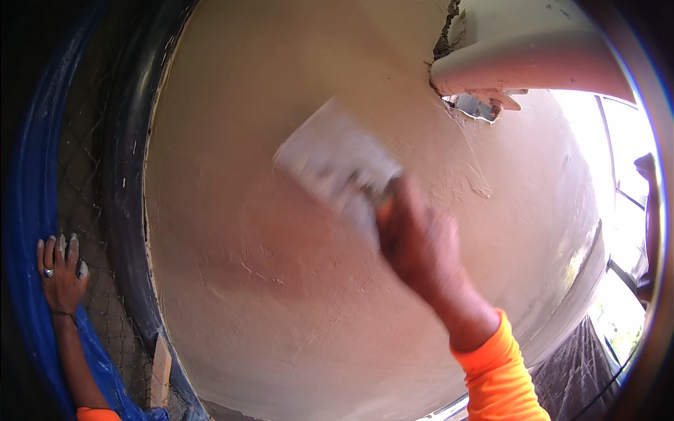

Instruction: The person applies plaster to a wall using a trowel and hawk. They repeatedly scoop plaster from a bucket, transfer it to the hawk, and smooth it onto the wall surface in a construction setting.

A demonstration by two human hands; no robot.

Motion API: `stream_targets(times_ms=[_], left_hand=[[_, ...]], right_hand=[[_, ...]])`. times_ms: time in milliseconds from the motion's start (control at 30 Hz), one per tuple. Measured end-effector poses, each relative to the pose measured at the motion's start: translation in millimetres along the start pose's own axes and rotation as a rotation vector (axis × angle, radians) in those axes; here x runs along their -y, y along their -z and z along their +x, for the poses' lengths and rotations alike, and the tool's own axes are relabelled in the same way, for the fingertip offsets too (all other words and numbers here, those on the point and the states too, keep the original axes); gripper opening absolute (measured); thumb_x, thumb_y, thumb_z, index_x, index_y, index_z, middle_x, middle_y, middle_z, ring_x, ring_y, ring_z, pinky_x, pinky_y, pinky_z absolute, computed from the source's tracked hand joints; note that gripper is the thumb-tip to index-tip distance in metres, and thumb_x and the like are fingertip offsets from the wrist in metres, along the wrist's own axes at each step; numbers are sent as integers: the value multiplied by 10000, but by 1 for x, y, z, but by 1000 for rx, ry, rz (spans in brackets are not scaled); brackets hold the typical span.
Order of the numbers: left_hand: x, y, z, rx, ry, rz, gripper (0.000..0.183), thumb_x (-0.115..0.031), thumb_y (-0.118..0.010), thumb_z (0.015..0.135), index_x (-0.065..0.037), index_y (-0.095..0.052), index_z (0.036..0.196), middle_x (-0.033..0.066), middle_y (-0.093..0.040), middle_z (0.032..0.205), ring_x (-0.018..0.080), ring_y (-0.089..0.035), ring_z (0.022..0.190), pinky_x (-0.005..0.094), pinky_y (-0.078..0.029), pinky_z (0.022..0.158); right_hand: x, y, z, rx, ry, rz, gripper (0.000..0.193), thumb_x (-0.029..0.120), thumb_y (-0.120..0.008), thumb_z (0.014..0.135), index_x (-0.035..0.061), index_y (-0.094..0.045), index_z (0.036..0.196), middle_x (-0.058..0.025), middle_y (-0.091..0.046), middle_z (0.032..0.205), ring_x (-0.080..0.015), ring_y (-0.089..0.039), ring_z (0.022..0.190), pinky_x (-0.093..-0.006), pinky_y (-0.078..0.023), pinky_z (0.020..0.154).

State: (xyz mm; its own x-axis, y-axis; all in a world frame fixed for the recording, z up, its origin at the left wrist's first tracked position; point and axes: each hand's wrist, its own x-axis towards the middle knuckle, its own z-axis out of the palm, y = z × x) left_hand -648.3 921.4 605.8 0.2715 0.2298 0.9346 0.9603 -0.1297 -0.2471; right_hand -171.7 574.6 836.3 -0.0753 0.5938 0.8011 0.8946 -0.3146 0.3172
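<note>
My right hand [421,242], slightly smeared by motion, is closed round the handle of a wide putty knife [337,151]. Its broad grey blade, whitish and smudged, lies against or just over a large smooth plaster surface [281,337]; I cannot tell if it touches. A bit of orange shows at the handle by my fingers. Far to the left, my left hand [63,277] rests with its fingers stretched out on the edge of a blue sheet [31,182] beside wire mesh [81,154]. A ring sits on one finger, and the fingertips carry pale smears.
A thick pinkish pipe or beam [533,67] juts out at the upper right, with a ragged hole [474,107] beneath its end. A black curved edging [126,189] borders the plaster on the left. Below it stands a wooden strip [160,372]. Dark plastic sheeting [579,372] hangs lower right.
</note>
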Motion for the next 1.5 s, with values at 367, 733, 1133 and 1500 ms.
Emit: stream_targets(times_ms=[367,733,1133,1500], left_hand=[[-4,12,6,-6,-30,-19,664,-226,-763,772,-105,-571,1396,169,-532,1364,335,-388,1400,519,-251,1249],[-7,23,13,1,-37,42,664,-270,-778,766,-155,-574,1388,103,-554,1336,288,-426,1360,490,-272,1250],[-12,34,19,-79,-69,35,565,-283,-751,770,-163,-633,1309,112,-582,1275,300,-446,1331,504,-291,1226],[-10,35,17,-51,-55,29,613,-313,-765,769,-204,-602,1350,90,-579,1281,267,-447,1331,490,-282,1231]], right_hand=[[-32,24,66,-189,-250,-73,260,241,-580,984,63,-448,1118,-288,-681,816,-521,-652,811,-630,-485,725],[102,-72,33,268,319,-30,139,120,-555,970,22,-471,1023,-193,-699,787,-349,-731,680,-452,-576,550],[119,-81,-86,605,518,122,197,192,-547,998,24,-495,1087,-180,-673,828,-348,-723,706,-440,-556,535],[154,-81,11,316,315,517,385,211,-617,958,-47,-415,1159,-303,-621,889,-481,-665,774,-538,-551,662]])
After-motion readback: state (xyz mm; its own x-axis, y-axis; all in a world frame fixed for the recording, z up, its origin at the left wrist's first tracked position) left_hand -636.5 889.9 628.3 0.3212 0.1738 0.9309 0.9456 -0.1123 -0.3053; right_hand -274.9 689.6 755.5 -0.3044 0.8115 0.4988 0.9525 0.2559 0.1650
